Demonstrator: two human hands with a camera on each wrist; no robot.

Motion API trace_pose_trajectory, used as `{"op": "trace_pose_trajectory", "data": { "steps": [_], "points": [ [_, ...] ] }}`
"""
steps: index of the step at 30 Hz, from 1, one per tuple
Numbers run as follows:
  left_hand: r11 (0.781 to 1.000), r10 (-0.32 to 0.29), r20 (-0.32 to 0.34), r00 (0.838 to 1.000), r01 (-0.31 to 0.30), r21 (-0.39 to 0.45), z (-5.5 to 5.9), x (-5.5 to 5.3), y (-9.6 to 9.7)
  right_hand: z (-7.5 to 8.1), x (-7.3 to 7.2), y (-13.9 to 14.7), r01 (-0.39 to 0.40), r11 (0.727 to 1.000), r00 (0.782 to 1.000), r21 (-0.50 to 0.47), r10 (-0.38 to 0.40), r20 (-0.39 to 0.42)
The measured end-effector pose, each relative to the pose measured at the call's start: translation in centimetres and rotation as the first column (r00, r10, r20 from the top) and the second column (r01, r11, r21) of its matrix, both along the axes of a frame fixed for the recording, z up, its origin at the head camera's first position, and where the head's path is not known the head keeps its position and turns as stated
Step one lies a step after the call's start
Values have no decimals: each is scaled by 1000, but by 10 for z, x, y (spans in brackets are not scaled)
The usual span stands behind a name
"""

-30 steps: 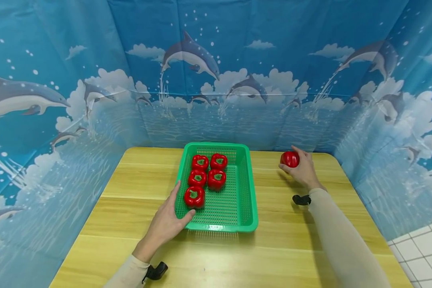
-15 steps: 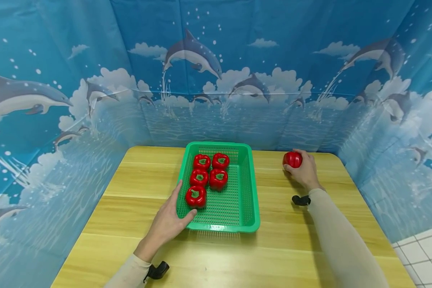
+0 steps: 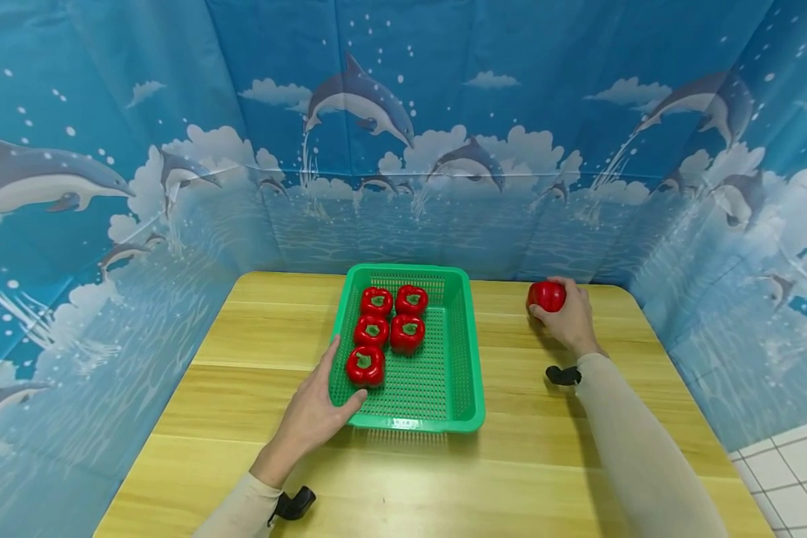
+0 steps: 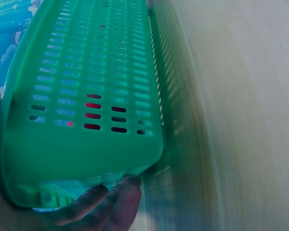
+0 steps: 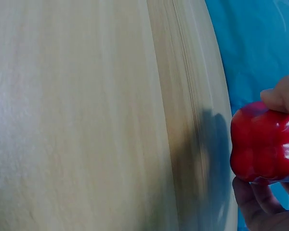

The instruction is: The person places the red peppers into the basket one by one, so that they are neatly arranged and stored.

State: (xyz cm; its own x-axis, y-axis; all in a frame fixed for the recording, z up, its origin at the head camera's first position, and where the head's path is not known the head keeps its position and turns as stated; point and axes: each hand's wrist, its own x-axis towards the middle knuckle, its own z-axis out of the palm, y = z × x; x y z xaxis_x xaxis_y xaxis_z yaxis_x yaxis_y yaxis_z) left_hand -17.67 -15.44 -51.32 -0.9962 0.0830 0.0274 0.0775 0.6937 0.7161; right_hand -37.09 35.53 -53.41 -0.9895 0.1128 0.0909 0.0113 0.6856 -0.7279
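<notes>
In the head view my right hand grips a shiny red bell pepper near the table's back right. The right wrist view shows the same bell pepper pinched between thumb and fingers; I cannot tell whether it touches the table. My left hand holds the left side of a green plastic basket by its front corner, with the thumb at the rim. Fingertips bend under the perforated basket wall in the left wrist view. Several red bell peppers with green stems, one of them a front pepper, stand inside on the left.
The wooden table carries the basket at its centre. A blue dolphin-print curtain hangs close behind the table and along both sides. White tiles show at the lower right.
The right hand's fingers have settled closer around the bell pepper, with only a slight shift of that hand. The left hand and the basket stay in place; the head view moved slightly.
</notes>
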Motion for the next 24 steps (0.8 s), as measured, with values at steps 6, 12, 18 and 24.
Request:
{"op": "trace_pose_trajectory", "data": {
  "steps": [6, 12, 18, 24],
  "points": [
    [1000, 3, 3, 1000, -3, -8, 0, 0, 1, 3, 3, -1, 2, 1000, 1000, -9, -2, -14],
    [1000, 5, 2, 1000, -5, -15, 0, 0, 0, 5, 6, -3, 2, 1000, 1000, -4, -2, -26],
    [1000, 2, -2, 1000, -2, -13, 0, 0, 0, 8, 10, -6, 0, 1000, 999, -4, 0, -44],
    [1000, 4, 3, 1000, -4, -18, 1, 0, 0, 11, 14, -9, -9, 1000, 997, 8, 10, -74]
  ]
}}
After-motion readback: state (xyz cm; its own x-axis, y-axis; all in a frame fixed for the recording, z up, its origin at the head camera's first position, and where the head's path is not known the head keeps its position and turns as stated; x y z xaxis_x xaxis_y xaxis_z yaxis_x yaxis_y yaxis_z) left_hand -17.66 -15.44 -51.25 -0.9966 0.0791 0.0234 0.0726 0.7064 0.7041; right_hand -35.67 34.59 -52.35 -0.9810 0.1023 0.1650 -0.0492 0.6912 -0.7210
